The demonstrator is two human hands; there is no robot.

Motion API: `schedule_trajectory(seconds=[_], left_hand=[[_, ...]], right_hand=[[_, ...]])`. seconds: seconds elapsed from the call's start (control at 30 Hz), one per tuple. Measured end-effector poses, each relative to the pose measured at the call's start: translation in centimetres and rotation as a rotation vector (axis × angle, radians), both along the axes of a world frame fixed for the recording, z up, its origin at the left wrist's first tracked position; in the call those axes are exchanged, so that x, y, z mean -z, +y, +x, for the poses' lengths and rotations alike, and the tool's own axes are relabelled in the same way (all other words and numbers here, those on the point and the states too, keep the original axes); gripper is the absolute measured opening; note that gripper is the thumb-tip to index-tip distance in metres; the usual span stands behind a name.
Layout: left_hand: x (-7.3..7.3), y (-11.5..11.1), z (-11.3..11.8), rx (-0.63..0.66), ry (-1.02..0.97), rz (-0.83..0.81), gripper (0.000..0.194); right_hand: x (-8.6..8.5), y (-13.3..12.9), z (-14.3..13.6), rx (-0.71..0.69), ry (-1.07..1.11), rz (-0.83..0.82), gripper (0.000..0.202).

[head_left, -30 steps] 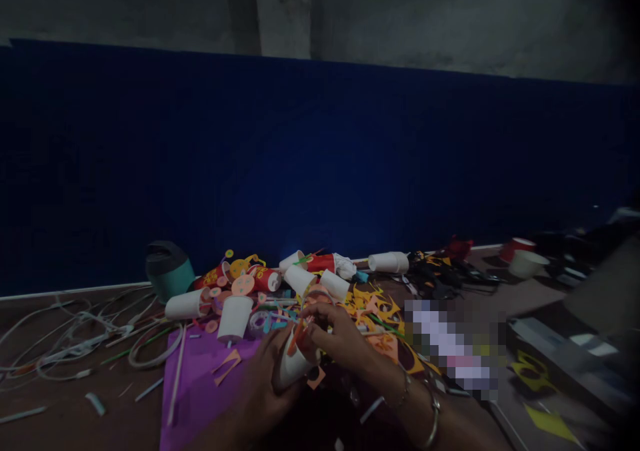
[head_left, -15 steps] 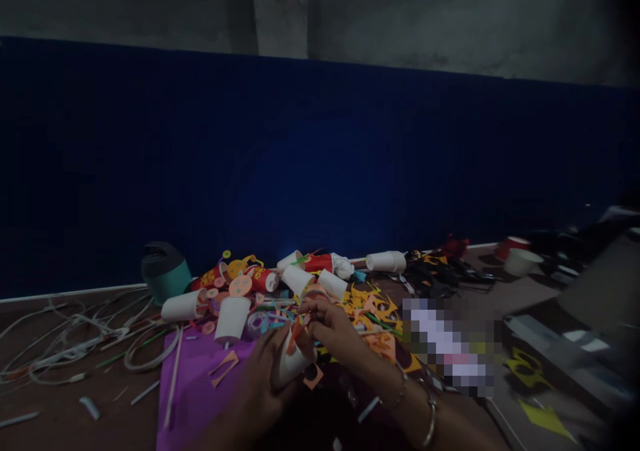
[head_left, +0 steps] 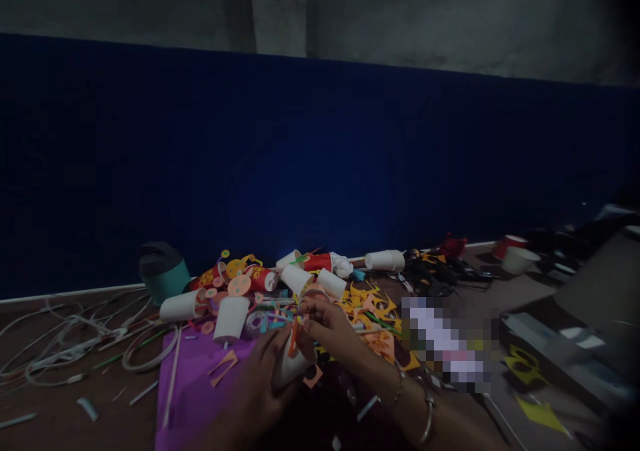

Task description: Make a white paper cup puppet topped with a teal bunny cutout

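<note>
My left hand [head_left: 263, 378] is wrapped round a white paper cup [head_left: 295, 368], which leans in my grip at the front middle. An orange paper strip [head_left: 295, 336] stands against the cup near its upper end. The fingers of my right hand [head_left: 325, 324] pinch together at the top of that strip; the fingertips partly hide it. Below the left wrist lies a purple sheet [head_left: 193, 388], with an orange paper cutout [head_left: 223, 368] on it. Beside the cup is a square orange scrap [head_left: 313, 376] with a hole.
Behind my hands is a heap of white cups [head_left: 231, 318], red cups [head_left: 263, 278] and yellow paper cutouts [head_left: 370, 301]. White cables [head_left: 75, 338] tangle at left near a teal container [head_left: 163, 274]. A blue partition [head_left: 320, 158] runs along the back.
Both hands stay almost in place on the cup and strip. The orange strip shows slightly more upright between the fingers, and the view has shifted a little.
</note>
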State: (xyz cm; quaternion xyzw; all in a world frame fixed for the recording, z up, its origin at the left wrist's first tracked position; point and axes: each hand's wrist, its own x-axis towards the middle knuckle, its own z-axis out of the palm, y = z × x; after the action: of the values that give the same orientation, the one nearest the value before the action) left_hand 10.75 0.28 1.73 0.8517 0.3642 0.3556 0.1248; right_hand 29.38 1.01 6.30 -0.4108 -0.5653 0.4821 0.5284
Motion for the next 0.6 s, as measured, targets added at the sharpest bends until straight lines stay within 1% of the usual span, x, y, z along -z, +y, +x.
schedule_trajectory(seconds=[0.17,0.3,0.47,0.6], left_hand=[[0.04,-0.01,0.04,0.008,0.017,-0.028,0.074],[0.03,0.02,0.05,-0.01,0.03,-0.013,0.071],[0.1,0.0,0.11,-0.008,0.028,-0.011,0.069],[0.33,0.0,0.17,-0.006,0.019,-0.017,0.068]], right_hand=[[0.4,0.11,-0.04,0.017,0.013,0.001,0.017],[0.75,0.27,-0.23,0.045,0.012,-0.015,0.018],[0.55,0.16,-0.42,0.031,0.05,-0.038,0.023],[0.54,0.16,-0.39,0.026,0.049,-0.022,0.024]])
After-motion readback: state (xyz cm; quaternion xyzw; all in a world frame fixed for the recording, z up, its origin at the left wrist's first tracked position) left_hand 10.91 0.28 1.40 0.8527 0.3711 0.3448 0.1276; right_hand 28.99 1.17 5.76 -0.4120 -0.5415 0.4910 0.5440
